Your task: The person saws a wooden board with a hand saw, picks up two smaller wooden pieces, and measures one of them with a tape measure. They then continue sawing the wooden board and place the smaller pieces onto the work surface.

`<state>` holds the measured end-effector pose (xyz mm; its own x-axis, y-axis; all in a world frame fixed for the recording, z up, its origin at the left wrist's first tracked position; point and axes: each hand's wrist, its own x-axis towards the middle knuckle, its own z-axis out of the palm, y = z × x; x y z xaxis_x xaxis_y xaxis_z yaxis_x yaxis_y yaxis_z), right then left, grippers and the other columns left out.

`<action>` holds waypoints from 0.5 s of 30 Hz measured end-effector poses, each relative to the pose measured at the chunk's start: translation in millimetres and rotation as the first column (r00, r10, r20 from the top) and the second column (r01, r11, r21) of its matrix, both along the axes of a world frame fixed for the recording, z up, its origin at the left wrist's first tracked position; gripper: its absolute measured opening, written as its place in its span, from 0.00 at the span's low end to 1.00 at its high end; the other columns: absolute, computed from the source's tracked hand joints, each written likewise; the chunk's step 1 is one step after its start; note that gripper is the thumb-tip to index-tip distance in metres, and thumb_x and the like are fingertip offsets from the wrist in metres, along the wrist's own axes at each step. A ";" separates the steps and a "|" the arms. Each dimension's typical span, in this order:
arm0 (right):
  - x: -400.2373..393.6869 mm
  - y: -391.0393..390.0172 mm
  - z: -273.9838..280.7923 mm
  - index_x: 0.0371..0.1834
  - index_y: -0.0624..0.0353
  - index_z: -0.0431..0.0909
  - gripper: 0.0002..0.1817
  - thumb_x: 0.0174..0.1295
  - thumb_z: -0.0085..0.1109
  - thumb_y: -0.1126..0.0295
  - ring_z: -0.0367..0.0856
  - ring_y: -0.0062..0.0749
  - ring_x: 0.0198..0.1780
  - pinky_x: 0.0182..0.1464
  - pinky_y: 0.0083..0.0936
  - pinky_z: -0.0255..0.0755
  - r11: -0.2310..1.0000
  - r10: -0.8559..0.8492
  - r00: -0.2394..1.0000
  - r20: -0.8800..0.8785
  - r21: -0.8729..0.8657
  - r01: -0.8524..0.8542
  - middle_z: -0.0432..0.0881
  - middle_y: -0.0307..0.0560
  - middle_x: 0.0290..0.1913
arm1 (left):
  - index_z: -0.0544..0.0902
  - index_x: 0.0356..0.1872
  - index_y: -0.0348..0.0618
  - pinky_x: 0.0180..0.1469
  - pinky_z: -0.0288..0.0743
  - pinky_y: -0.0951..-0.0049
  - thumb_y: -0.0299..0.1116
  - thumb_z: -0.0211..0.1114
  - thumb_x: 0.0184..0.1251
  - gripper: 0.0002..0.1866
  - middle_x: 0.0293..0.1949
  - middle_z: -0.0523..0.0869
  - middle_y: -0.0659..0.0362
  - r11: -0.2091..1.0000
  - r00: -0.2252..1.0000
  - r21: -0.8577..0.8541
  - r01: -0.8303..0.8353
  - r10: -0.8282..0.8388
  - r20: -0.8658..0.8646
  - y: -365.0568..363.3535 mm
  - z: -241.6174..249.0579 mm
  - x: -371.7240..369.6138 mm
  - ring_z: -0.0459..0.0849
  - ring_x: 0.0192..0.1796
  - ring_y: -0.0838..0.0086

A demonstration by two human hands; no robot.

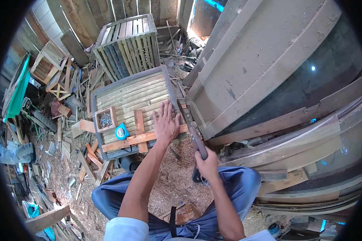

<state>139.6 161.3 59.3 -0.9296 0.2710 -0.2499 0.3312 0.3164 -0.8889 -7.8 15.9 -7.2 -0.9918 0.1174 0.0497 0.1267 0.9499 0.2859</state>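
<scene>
My left hand (166,122) lies flat with its fingers spread on the slatted wooden surface (132,90), at the right end of a long wood strip (149,137). My right hand (207,162) is wrapped round the dark handle of a long tool (194,134), which reaches up along the surface's right edge; its far end is hard to make out. A short wood piece (139,122) crosses the strip. A turquoise tape measure (121,131) sits left of it, beside a small wooden box (105,119) with small metal bits inside.
A slatted crate (126,46) stands behind the surface. Large wooden panels (249,68) lean at the right, above stacked curved boards (301,156). Wood scraps and shavings (84,160) cover the ground at left. Another person's leg (18,154) shows at the far left.
</scene>
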 end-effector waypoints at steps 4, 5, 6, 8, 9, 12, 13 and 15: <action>-6.8 1.3 119.2 0.34 0.68 0.80 0.11 0.59 0.58 0.68 0.80 0.42 0.24 0.32 0.37 0.72 0.952 0.141 0.984 0.112 0.257 -0.166 0.79 0.58 0.23 | 0.56 0.76 0.44 0.78 0.40 0.46 0.52 0.42 0.76 0.34 0.79 0.51 0.62 1.000 1.000 0.028 -0.008 0.008 0.002 0.9 0.6 -1.1 0.47 0.80 0.65; 0.3 4.5 138.9 0.34 0.69 0.80 0.12 0.59 0.57 0.68 0.81 0.43 0.25 0.33 0.38 0.72 0.951 0.150 0.979 0.141 0.251 -0.182 0.79 0.59 0.23 | 0.56 0.76 0.44 0.78 0.40 0.46 0.52 0.41 0.76 0.33 0.79 0.51 0.62 0.999 1.000 0.040 -0.011 0.011 -0.002 2.1 3.8 -0.6 0.47 0.80 0.65; 6.9 7.9 155.2 0.35 0.69 0.80 0.12 0.59 0.57 0.67 0.82 0.44 0.26 0.33 0.38 0.72 0.949 0.162 0.972 0.168 0.242 -0.200 0.79 0.60 0.23 | 0.56 0.76 0.44 0.78 0.40 0.46 0.52 0.41 0.76 0.33 0.79 0.51 0.62 0.999 1.000 0.035 -0.009 0.009 -0.004 3.3 3.2 0.7 0.47 0.80 0.65; -5.1 1.4 141.8 0.33 0.69 0.80 0.13 0.58 0.58 0.66 0.83 0.50 0.29 0.35 0.40 0.73 0.970 0.123 0.966 0.227 0.179 -0.166 0.79 0.62 0.23 | 0.56 0.76 0.45 0.78 0.40 0.46 0.51 0.41 0.76 0.33 0.79 0.51 0.62 1.000 1.000 0.008 -0.011 0.012 -0.011 1.0 0.5 0.4 0.47 0.80 0.64; -23.2 -7.7 109.2 0.31 0.68 0.79 0.14 0.57 0.59 0.65 0.83 0.54 0.31 0.36 0.42 0.73 0.986 0.067 0.960 0.272 0.132 -0.106 0.79 0.63 0.23 | 0.55 0.76 0.44 0.78 0.40 0.46 0.51 0.40 0.77 0.33 0.79 0.51 0.61 1.000 0.999 -0.016 -0.007 0.006 -0.040 0.2 -2.3 1.8 0.47 0.80 0.64; -17.3 -12.5 10.7 0.30 0.68 0.79 0.15 0.56 0.60 0.63 0.84 0.56 0.30 0.36 0.43 0.74 0.982 -0.010 0.990 0.142 0.188 -0.017 0.79 0.62 0.21 | 0.55 0.76 0.44 0.78 0.40 0.45 0.51 0.40 0.77 0.33 0.79 0.51 0.60 0.999 1.000 0.039 -0.003 0.002 0.005 -3.8 1.9 0.3 0.47 0.80 0.63; -26.0 -15.1 -4.6 0.30 0.68 0.79 0.15 0.56 0.61 0.63 0.84 0.55 0.29 0.35 0.42 0.74 0.971 0.005 0.999 0.032 0.240 -0.013 0.79 0.61 0.21 | 0.56 0.76 0.43 0.77 0.40 0.43 0.52 0.40 0.76 0.34 0.79 0.51 0.59 0.999 0.994 -0.029 0.014 -0.017 -0.109 -3.8 -13.1 0.1 0.47 0.80 0.63; -22.9 -5.3 2.7 0.32 0.68 0.80 0.15 0.56 0.61 0.63 0.83 0.53 0.28 0.34 0.42 0.73 0.978 0.023 0.991 0.131 0.204 -0.049 0.79 0.61 0.21 | 0.57 0.76 0.43 0.77 0.39 0.43 0.52 0.40 0.76 0.33 0.79 0.51 0.60 1.000 0.998 -0.008 -0.001 0.000 -0.062 -4.2 -5.2 5.0 0.48 0.80 0.64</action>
<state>116.6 156.0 61.9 -0.9039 0.2960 -0.3087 0.4222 0.5024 -0.7546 -2.8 11.6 -12.5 -0.9869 0.1177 0.1105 0.1438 0.9522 0.2695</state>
